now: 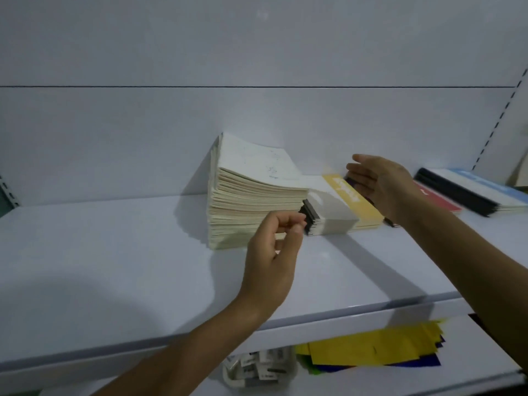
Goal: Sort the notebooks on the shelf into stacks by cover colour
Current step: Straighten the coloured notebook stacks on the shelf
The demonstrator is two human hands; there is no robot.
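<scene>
- Left hand (274,247), fingers curled and seemingly empty, nears my grey notebook stack (328,212).
- Right hand (377,181) spreads wide over yellow notebook (354,201); next, I grasp it.

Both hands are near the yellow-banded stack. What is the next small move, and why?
Probably close both hands on the yellow-banded stack: left hand hovers at its black spine, right hand open at its far edge, neither gripping. It sits against the cream stack, so lifting it away would separate the colours.

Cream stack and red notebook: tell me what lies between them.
In the head view, the yellow-topped stack lies between the cream stack and red notebook, with the right hand over it.
</scene>
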